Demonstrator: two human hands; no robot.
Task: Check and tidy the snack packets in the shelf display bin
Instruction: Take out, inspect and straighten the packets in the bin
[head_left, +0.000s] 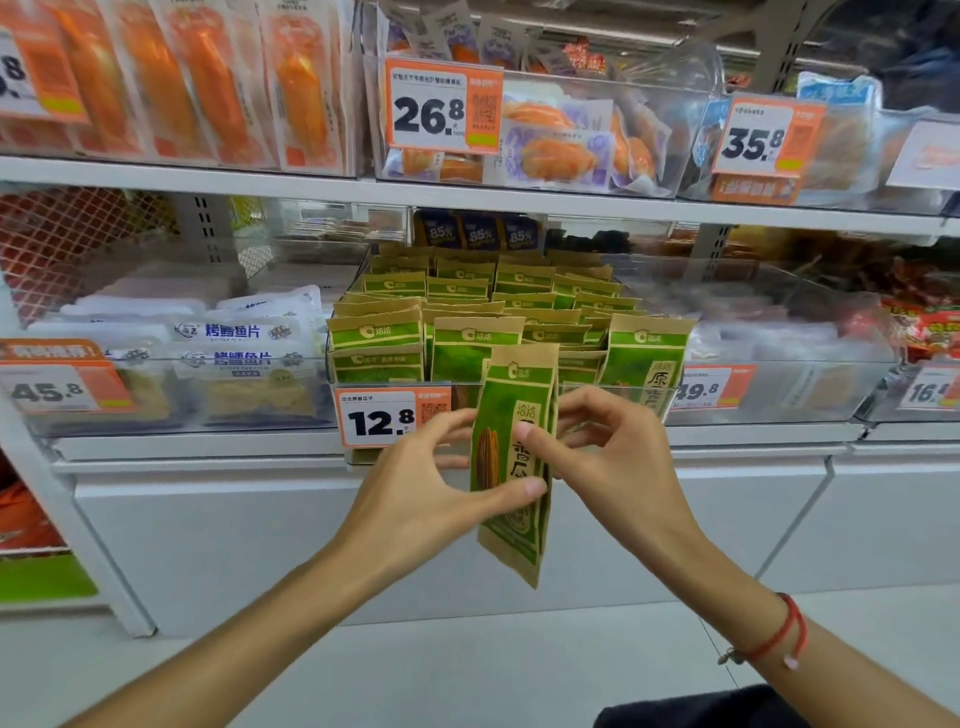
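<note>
- My left hand (415, 499) and right hand (613, 457) both pinch one green-and-brown paper snack packet (511, 467).
- I hold it upright just in front of the clear plastic display bin (670, 400) of matching packets.

This is a shop, in a snack aisle of a self-service store. White metal shelves (467, 200) run across the view in tiers, each lined with clear plastic display bins (779, 384) filled with many identical sealed packets: green and brown snack packets (467, 338) in the middle bin, white fish-slice packs (234, 338) to the left, orange vacuum packs (208, 78) above. Orange and white price tags (389, 421) clipped to the bin fronts read 12.8, 26.8, 35.8 and 45.8, some with printed QR codes.
</note>
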